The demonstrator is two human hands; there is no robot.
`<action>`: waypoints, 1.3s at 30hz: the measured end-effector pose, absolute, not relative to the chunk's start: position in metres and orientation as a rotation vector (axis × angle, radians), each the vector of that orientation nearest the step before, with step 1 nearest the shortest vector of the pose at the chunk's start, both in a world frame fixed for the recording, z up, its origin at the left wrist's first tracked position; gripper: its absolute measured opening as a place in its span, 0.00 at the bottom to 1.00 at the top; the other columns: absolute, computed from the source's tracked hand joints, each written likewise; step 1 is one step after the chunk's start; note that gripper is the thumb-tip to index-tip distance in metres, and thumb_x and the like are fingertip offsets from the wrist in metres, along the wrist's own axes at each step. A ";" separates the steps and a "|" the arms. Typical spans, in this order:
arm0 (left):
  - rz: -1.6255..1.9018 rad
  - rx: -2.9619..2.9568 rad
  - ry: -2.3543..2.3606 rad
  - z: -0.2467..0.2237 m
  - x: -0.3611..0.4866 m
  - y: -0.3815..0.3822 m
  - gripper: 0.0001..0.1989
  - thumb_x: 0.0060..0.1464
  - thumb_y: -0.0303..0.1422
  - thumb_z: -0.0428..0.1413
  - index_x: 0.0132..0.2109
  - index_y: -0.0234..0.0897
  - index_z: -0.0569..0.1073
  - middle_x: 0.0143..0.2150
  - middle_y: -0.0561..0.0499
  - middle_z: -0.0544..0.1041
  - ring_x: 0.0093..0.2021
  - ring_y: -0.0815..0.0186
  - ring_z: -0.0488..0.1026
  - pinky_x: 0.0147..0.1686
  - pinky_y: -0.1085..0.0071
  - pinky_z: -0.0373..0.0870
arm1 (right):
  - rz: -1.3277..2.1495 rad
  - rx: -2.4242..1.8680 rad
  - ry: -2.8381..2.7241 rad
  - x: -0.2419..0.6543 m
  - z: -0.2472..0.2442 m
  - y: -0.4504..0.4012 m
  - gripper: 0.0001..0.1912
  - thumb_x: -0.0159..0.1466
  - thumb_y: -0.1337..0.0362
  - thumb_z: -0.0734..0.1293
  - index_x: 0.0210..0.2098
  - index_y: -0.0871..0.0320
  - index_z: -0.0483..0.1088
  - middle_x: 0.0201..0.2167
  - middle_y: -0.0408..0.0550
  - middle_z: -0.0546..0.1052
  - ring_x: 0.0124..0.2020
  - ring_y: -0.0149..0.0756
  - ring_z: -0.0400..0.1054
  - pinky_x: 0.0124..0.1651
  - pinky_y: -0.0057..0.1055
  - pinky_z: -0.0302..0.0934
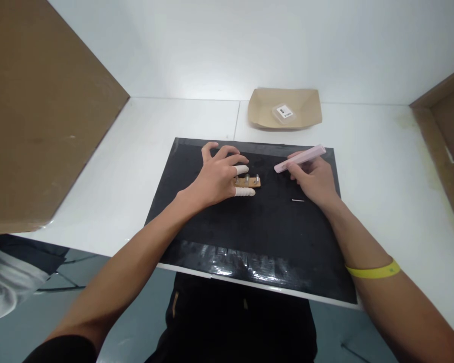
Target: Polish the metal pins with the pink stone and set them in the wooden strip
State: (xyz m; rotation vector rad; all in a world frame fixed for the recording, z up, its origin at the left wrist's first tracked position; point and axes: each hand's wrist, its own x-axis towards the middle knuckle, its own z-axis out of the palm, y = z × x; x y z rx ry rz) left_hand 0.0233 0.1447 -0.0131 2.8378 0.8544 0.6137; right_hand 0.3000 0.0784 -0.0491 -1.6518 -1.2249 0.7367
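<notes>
A small tan board [250, 182] with a few metal studs standing on it lies near the middle of the frame, on a black mat [249, 237]. The left hand [215, 176] pins it there: the thumb and forefinger, each in a white finger cot, close on the board's left end, one from below and one from above, while the other fingers spread out and rest on the mat behind.

Just right of the board, the right hand [314, 179] grasps a flat pink tool [299, 158] between thumb and fingers. The tool slants from its lower left tip, which hangs near the board but apart from it, up toward the right. A yellow band [374, 271] circles the right forearm at the lower right of the frame.

A thin metal pin [298, 200] lies on the mat below the right hand, close to the wrist, clear of the board.

The mat sits on a white surface [128, 166]. Beyond it, at upper centre, a brown paper tray [306, 108] holds a small clear packet [283, 113] with a dark mark. Cardboard panels stand at the left edge [38, 111] and right edge [446, 136] of the frame
</notes>
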 end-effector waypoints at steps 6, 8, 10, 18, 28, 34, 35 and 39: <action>0.646 2.850 0.850 -0.011 0.026 0.141 0.19 0.56 0.52 0.71 0.46 0.45 0.84 0.58 0.48 0.85 0.62 0.48 0.73 0.66 0.44 0.46 | 0.741 -1.646 -1.221 0.299 -0.048 0.078 0.17 0.61 0.51 0.74 0.44 0.56 0.79 0.29 0.45 0.77 0.28 0.36 0.68 0.32 0.35 0.63; 0.668 2.856 0.850 -0.010 0.025 0.140 0.18 0.57 0.52 0.70 0.46 0.45 0.84 0.57 0.48 0.85 0.62 0.48 0.73 0.66 0.44 0.46 | 0.749 -1.642 -1.214 0.299 -0.048 0.079 0.17 0.61 0.51 0.74 0.44 0.56 0.79 0.29 0.45 0.77 0.27 0.35 0.68 0.32 0.35 0.63; 0.688 2.863 0.849 -0.010 0.024 0.138 0.17 0.58 0.51 0.70 0.45 0.45 0.84 0.57 0.48 0.85 0.63 0.48 0.73 0.65 0.44 0.47 | 0.753 -1.643 -1.207 0.299 -0.049 0.079 0.18 0.61 0.51 0.74 0.44 0.56 0.79 0.29 0.45 0.77 0.28 0.35 0.68 0.32 0.35 0.63; 0.724 2.880 0.854 -0.009 0.019 0.135 0.16 0.59 0.52 0.69 0.42 0.45 0.84 0.56 0.49 0.85 0.62 0.48 0.73 0.66 0.44 0.47 | 0.745 -1.657 -1.216 0.300 -0.050 0.079 0.17 0.61 0.52 0.74 0.44 0.56 0.79 0.29 0.45 0.78 0.28 0.36 0.69 0.32 0.35 0.63; 0.689 2.869 0.855 -0.010 0.023 0.135 0.16 0.59 0.51 0.69 0.43 0.46 0.84 0.55 0.50 0.86 0.63 0.48 0.73 0.66 0.45 0.44 | 0.735 -1.649 -1.226 0.299 -0.048 0.079 0.17 0.62 0.51 0.74 0.44 0.55 0.79 0.29 0.46 0.77 0.28 0.36 0.68 0.32 0.35 0.63; 0.612 2.865 0.808 -0.007 0.022 0.139 0.20 0.58 0.52 0.70 0.48 0.44 0.83 0.59 0.47 0.84 0.64 0.47 0.72 0.65 0.44 0.45 | 0.744 -1.650 -1.214 0.299 -0.047 0.079 0.17 0.61 0.52 0.74 0.44 0.56 0.80 0.29 0.45 0.77 0.27 0.35 0.68 0.32 0.35 0.63; 0.587 2.861 0.801 -0.006 0.022 0.140 0.20 0.58 0.52 0.70 0.49 0.44 0.83 0.60 0.47 0.83 0.64 0.47 0.72 0.65 0.44 0.45 | 0.744 -1.650 -1.216 0.299 -0.047 0.079 0.17 0.61 0.52 0.74 0.44 0.56 0.80 0.29 0.45 0.77 0.27 0.35 0.68 0.32 0.35 0.63; 0.534 2.841 0.794 -0.006 0.024 0.144 0.17 0.58 0.49 0.70 0.47 0.44 0.84 0.60 0.46 0.83 0.65 0.46 0.71 0.66 0.43 0.45 | 0.745 -1.647 -1.218 0.299 -0.048 0.079 0.18 0.61 0.51 0.74 0.44 0.56 0.79 0.29 0.45 0.78 0.27 0.35 0.68 0.32 0.34 0.62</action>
